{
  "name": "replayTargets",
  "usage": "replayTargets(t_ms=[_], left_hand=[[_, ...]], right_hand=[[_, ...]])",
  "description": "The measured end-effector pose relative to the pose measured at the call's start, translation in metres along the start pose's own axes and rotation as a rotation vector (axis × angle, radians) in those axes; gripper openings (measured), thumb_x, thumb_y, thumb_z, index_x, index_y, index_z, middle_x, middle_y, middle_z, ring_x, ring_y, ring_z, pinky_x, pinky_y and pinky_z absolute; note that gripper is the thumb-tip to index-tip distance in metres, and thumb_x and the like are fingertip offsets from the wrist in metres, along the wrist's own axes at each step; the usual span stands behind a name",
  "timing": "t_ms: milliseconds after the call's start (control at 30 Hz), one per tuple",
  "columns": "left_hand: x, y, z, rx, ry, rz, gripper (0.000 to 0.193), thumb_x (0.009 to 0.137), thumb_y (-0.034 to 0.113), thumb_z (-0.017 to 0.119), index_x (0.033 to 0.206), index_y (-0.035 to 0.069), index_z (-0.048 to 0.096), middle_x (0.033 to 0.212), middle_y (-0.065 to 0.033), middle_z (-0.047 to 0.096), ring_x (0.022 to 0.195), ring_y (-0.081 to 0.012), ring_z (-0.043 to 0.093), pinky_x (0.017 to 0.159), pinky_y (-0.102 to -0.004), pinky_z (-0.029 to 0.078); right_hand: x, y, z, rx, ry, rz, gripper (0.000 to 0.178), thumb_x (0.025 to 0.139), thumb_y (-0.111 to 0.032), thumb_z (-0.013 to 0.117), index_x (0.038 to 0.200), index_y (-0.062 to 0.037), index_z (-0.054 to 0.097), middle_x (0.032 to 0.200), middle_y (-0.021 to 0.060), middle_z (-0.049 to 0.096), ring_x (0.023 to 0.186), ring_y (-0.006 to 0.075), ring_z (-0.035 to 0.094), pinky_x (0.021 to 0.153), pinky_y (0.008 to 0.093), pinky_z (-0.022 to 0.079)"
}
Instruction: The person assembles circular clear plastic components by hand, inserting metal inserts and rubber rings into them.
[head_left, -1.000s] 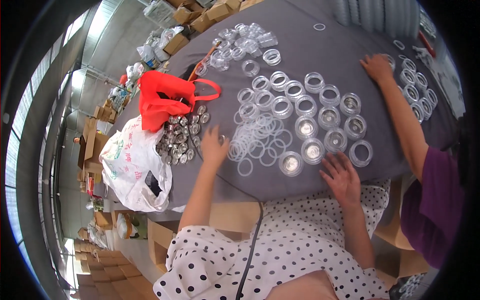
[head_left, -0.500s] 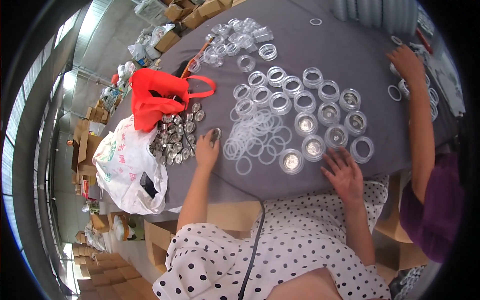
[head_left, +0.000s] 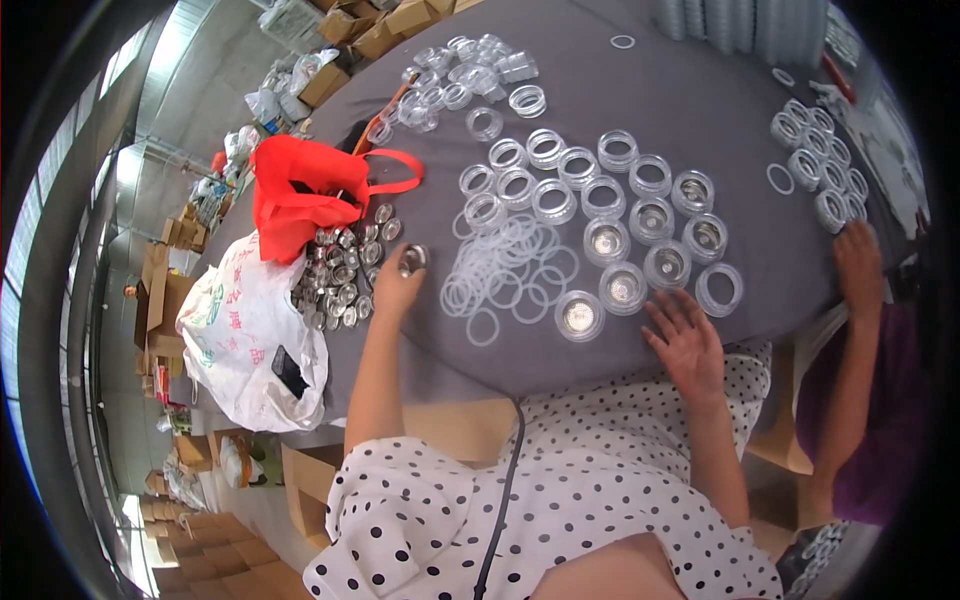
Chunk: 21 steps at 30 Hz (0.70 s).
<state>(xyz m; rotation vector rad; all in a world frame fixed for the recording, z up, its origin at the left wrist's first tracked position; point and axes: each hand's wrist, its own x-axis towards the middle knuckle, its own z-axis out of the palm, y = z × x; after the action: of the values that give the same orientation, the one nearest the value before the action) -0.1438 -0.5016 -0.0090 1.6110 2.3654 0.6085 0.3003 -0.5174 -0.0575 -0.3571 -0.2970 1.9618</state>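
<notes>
My left hand (head_left: pixel 398 290) is closed on a small silvery metal cup (head_left: pixel 412 261), held beside a heap of similar metal cups (head_left: pixel 345 280). My right hand (head_left: pixel 690 345) rests at the table's near side with its fingers spread and nothing in it. By its fingertips are a clear plastic ring-shaped holder (head_left: pixel 718 290) with an open centre and another holder (head_left: pixel 668 264) with a metal cup inside. Several such holders stand in rows, the near ones filled with metal cups. Between my hands lies a pile of thin translucent rings (head_left: pixel 510 270).
A red bag (head_left: pixel 300 195) and a white printed sack (head_left: pixel 255 335) flank the cup heap. More clear plastic parts (head_left: pixel 470 75) lie at the back. On the right, a co-worker's hand (head_left: pixel 858 262) is near grouped clear rings (head_left: pixel 830 212). A black cable (head_left: pixel 517 450) crosses the near edge.
My left hand has shifted slightly left and lifted the metal cup, which now shows more. The co-worker's hand has drawn back toward the near edge. My right hand stays in place.
</notes>
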Motion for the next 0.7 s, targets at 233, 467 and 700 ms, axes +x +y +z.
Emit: replayTargets(t_ms=[233,467,700], left_hand=[[-0.039,0.096,0.001,-1.376,-0.16,-0.176,0.049,0.08,0.015,0.059,0.125,0.011,0.041,0.102,-0.0058,0.054,0.085,-0.0185,0.058,0.063,-0.0268,0.05],[-0.092,0.189,0.059,-1.737,-0.912,-0.214,0.057,0.078,0.017,0.06,0.128,0.009,0.035,0.112,-0.0095,0.05,0.094,-0.0226,0.056,0.067,-0.0348,0.052],[-0.103,0.227,0.088,-1.559,-0.856,-0.144,0.064,0.074,0.01,0.065,0.129,0.005,0.033,0.118,-0.0122,0.048,0.106,-0.0237,0.05,0.087,-0.0356,0.044]], right_hand=[[-0.013,0.005,0.017,-0.444,0.078,-0.051,0.032,0.09,-0.02,0.044,0.117,-0.0022,0.045,0.115,0.014,0.052,0.105,0.0261,0.053,0.085,0.0382,0.046],[-0.008,0.013,0.072,-0.502,0.111,0.098,0.033,0.088,-0.022,0.052,0.115,-0.0023,0.051,0.102,0.006,0.059,0.09,0.0123,0.057,0.072,0.0263,0.047],[-0.031,-0.011,0.068,-0.633,0.216,-0.161,0.018,0.081,-0.011,0.062,0.096,-0.0012,0.059,0.088,0.0008,0.06,0.078,0.0056,0.054,0.068,0.02,0.043]])
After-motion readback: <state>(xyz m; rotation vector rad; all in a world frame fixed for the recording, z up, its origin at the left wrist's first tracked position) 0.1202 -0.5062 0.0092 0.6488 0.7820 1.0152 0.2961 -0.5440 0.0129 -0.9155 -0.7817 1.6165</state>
